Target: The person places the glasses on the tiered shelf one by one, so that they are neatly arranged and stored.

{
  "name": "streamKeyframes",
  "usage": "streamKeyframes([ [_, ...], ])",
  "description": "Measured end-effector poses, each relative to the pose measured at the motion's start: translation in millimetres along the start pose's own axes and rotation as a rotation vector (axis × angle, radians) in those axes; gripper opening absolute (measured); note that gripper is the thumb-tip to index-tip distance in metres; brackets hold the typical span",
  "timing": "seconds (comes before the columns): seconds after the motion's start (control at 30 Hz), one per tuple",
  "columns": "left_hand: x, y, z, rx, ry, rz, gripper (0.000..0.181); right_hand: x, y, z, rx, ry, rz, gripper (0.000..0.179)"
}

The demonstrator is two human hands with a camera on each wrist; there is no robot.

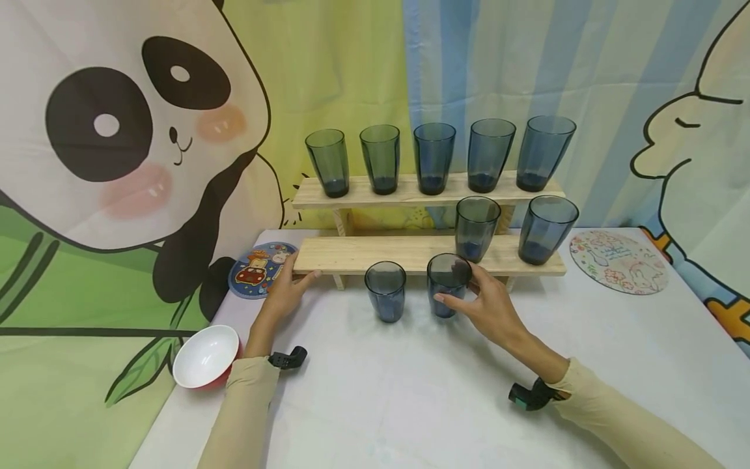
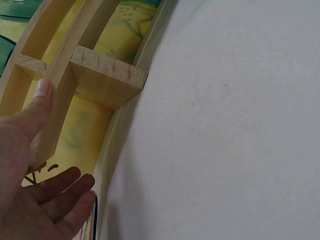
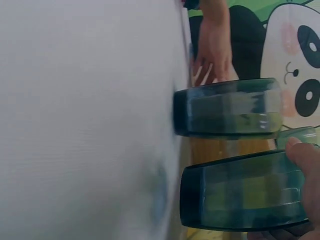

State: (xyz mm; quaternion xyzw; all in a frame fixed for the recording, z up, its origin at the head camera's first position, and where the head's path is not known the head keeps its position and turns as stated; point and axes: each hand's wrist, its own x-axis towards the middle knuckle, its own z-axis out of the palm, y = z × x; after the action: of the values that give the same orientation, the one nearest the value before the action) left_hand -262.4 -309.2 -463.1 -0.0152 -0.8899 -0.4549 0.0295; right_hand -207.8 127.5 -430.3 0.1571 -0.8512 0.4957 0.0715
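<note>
My right hand (image 1: 495, 309) grips a blue-tinted drinking glass (image 1: 443, 306), thumb on the near side and fingers behind it. The glass is upright in front of the shelf; whether its base touches the table I cannot tell. Just left of it, a second glass (image 1: 387, 296) stands on the table. My left hand (image 1: 283, 293) holds the left end of the lower board of a two-tier wooden shelf (image 1: 363, 251). In the left wrist view the thumb (image 2: 42, 95) lies on the board's front edge, with the other fingers loosely bent past its end.
Several matching glasses (image 1: 432, 159) line the upper board. Two more, one being the right-hand glass (image 1: 545, 231), stand on the lower board's right part. Round mats flank the shelf: blue mat (image 1: 249, 270) left, floral mat (image 1: 618, 260) right. A white-and-red bowl (image 1: 206, 357) sits front left.
</note>
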Motion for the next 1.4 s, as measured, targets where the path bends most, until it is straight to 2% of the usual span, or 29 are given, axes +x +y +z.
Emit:
streamKeyframes([
  [0.27, 0.0, -1.2, -0.9, -0.003, 0.004, 0.001, 0.092, 16.0, -35.9, -12.4, -0.012, 0.019, 0.025, 0.076],
  [0.53, -2.7, -0.4, -2.4, -0.006, 0.001, -0.004, 0.092, 45.0, -56.8, 2.2, 0.071, 0.021, 0.0, 0.068],
  [0.83, -2.6, -1.3, -0.4, 0.006, 0.002, -0.01, 0.093, 74.4, -62.8, 21.8, 0.075, 0.057, -0.044, 0.067],
  [1.13, -0.5, -2.9, 1.4, -0.002, -0.002, -0.001, 0.093, 93.6, -58.6, 30.1, 0.055, 0.085, 0.004, 0.067],
  [1.4, 0.0, -0.8, 0.9, -0.004, 0.0, 0.007, 0.093, 100.0, -55.8, 31.3, 0.029, 0.093, 0.034, 0.079],
])
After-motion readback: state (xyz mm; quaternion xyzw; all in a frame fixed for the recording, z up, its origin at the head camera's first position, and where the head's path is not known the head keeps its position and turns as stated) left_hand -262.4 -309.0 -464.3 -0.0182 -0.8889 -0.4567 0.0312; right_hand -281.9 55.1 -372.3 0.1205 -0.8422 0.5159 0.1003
